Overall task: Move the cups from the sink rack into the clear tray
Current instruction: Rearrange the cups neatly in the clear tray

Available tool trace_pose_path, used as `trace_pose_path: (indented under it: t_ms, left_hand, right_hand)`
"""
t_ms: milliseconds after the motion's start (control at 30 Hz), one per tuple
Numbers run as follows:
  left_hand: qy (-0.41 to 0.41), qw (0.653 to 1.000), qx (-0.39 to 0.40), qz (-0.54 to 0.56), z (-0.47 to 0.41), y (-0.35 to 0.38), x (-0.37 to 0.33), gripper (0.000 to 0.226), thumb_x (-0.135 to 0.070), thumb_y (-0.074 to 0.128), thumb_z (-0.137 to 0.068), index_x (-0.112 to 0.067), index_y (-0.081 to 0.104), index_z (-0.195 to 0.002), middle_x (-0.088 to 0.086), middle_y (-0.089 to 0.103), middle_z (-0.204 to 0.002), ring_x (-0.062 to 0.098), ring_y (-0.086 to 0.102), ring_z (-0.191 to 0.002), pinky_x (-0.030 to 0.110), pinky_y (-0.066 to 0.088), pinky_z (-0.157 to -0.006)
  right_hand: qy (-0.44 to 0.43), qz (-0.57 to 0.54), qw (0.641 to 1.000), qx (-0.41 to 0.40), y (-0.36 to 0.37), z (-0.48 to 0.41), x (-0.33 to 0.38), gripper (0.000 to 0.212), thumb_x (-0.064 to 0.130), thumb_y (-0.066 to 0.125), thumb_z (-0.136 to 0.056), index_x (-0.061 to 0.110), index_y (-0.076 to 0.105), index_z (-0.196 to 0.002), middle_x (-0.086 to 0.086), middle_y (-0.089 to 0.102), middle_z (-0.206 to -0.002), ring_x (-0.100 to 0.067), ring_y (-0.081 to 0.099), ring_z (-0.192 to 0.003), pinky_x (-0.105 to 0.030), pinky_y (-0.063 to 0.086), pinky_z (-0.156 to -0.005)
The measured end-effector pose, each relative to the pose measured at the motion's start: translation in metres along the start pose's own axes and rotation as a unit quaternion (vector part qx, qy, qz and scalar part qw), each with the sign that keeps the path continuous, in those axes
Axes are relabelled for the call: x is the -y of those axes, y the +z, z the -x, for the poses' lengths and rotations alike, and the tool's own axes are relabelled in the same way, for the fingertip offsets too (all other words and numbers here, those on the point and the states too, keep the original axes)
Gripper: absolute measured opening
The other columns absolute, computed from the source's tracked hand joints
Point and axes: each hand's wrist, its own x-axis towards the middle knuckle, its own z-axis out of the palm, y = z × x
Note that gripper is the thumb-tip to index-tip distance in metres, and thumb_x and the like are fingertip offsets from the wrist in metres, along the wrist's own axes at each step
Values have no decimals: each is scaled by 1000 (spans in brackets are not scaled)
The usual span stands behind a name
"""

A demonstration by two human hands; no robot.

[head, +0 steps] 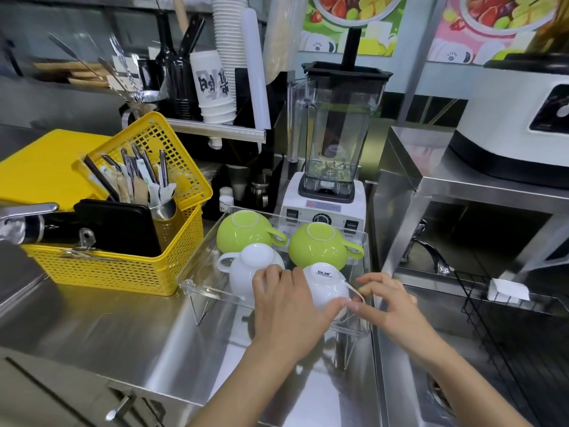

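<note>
Steel counter [101, 328] fills the lower left of the frame; a sink basin [462, 365] occupies the lower right, its black wire rack [505, 331] running to the right edge and cut off there; no cup can be made out on the visible part of the rack. Yellow basket [123, 266] sits at centre left, holding utensils; blender [332, 143] stands at upper centre, directly behind the clear tray [197, 286].

The clear tray rests at frame centre on the counter beside the basin, raised on wire legs; its near right corner is hidden by the hands. Four cups lie in it, all upside down, bases up: rear left green cup [240, 231], handle pointing right; rear right green cup [317, 246], handle pointing right; front left white cup [246, 269], handle pointing left; front right white cup [326, 288], printed base up, handle pointing right toward the basin.

Left hand [286, 306] lies over the front right white cup's left flank, fingers curled narrow against it, thumb at its lower side; right hand [385, 300] has fingertips pinched narrow at the cup's handle; whether they grip it fully cannot be told, the handle being partly covered.
</note>
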Motion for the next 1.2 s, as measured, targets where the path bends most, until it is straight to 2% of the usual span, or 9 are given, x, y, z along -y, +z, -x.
trace_pose_path:
  t_ms: [167, 267, 367, 500, 667, 767, 867, 1033, 1200]
  left_hand:
    - [-6, 1000, 13, 6, -1, -1, 0, 65, -77, 40, -57, -16, 60, -68, -2, 65, -63, 24, 57, -74, 36, 24, -81]
    - [0, 999, 26, 21, 0, 3, 1, 62, -73, 43, -57, -17, 58, -78, -1, 67, -70, 25, 58, -81, 37, 23, -86]
    - [9, 999, 31, 32, 2, 7, 2, 64, -73, 43, -59, -17, 58, -86, 0, 69, -77, 26, 58, -89, 38, 21, -91]
    - [15, 999, 35, 36, 2, 6, 2, 62, -73, 43, -61, -17, 57, -86, 1, 69, -76, 26, 57, -91, 39, 21, -91]
    - [32, 996, 38, 74, 3, 4, 6, 62, -70, 44, -64, -17, 58, -93, 1, 66, -94, 27, 55, -101, 35, 22, -93]
    - [35, 990, -9, 133, -3, -6, 15, 56, -58, 43, -74, -13, 59, -103, 8, 62, -111, 31, 52, -110, 33, 24, -94]
    - [-25, 987, -36, 155, -17, -23, 36, 57, -51, 45, -78, -12, 52, -120, 10, 52, -129, 30, 42, -121, 32, 22, -98]
    - [-79, 984, 113, 116, -38, -34, 71, 72, -47, 61, -79, -24, 29, -139, -1, 36, -145, 22, 24, -133, 36, 18, -106]
    - [-102, 973, 179, 104, -39, -36, 76, 72, -55, 61, -75, -27, 34, -136, 3, 46, -139, 26, 34, -128, 38, 25, -101]
  right_hand:
    - [9, -13, 1000, -2, -4, -2, 3, 6, 44, 70, -68, 41, 68, -64, 25, 54, -105, 7, 40, -107, -40, 20, -103]
    - [4, -1, 1000, -4, -7, 0, 8, 22, 38, 74, -72, 48, 67, -54, 27, 56, -103, -8, 48, -108, -40, 18, -102]
    - [9, -13, 1000, -6, -9, 1, 10, 8, 47, 65, -61, 50, 67, -53, 30, 55, -104, -10, 51, -110, -47, 21, -106]
    - [14, -31, 999, -17, -9, 2, 11, 16, 51, 71, -55, 55, 64, -70, 33, 59, -99, -10, 53, -115, -51, 23, -109]
    - [-29, -5, 997, -75, -13, -1, 19, 26, 61, 56, -59, 43, 63, -75, 22, 65, -96, -9, 55, -104, -43, 29, -104]
    - [-86, 73, 987, -111, -12, -8, 31, 23, 49, 56, -70, 34, 62, -87, 15, 63, -97, -12, 57, -100, -25, 22, -90]
    - [-136, 121, 981, -72, -4, -20, 44, 28, 36, 62, -77, 19, 66, -99, 8, 63, -99, -18, 58, -101, -21, 23, -82]
    - [-180, 228, 957, 17, 23, -37, 75, 43, 44, 55, -84, 15, 56, -115, -2, 60, -119, -22, 48, -116, -31, 27, -94]
    - [-134, 356, 919, 107, 56, -49, 102, 46, 48, 55, -83, 9, 49, -107, -9, 63, -110, -29, 55, -102, -37, 33, -87]
